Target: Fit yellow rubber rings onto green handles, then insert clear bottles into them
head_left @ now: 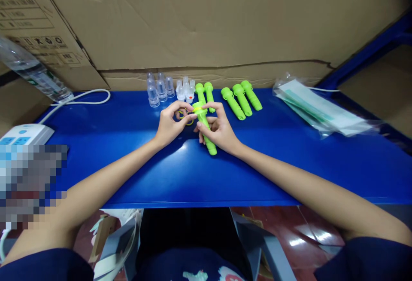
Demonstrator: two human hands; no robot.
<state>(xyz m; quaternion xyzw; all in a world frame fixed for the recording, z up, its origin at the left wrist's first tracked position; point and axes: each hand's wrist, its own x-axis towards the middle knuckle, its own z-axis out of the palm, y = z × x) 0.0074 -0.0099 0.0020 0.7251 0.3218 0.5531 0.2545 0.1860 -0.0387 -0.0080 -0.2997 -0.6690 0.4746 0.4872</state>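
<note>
Near the middle of the table, a lime-green flashlight body [210,147] is held slanted, its wide head pointing away from me. My right hand [222,131] wraps its fingers round the tube, the index finger stretched to the head. A yellow ring [197,109] circles that head, and my left hand [170,122] pinches at it with thumb and index finger. Other yellow rings [190,122] show partly beneath the left fingers. Just behind stand two green flashlight bodies [209,92], with three more green bodies [240,99] lying to the right.
Several clear plastic caps [153,96] and white parts [181,95] stand at the back. A plastic bag [322,107] lies right. On the left are a water bottle [35,72], a white cable [93,91] and a power strip [35,134]. Cardboard [193,23] walls the table's back edge.
</note>
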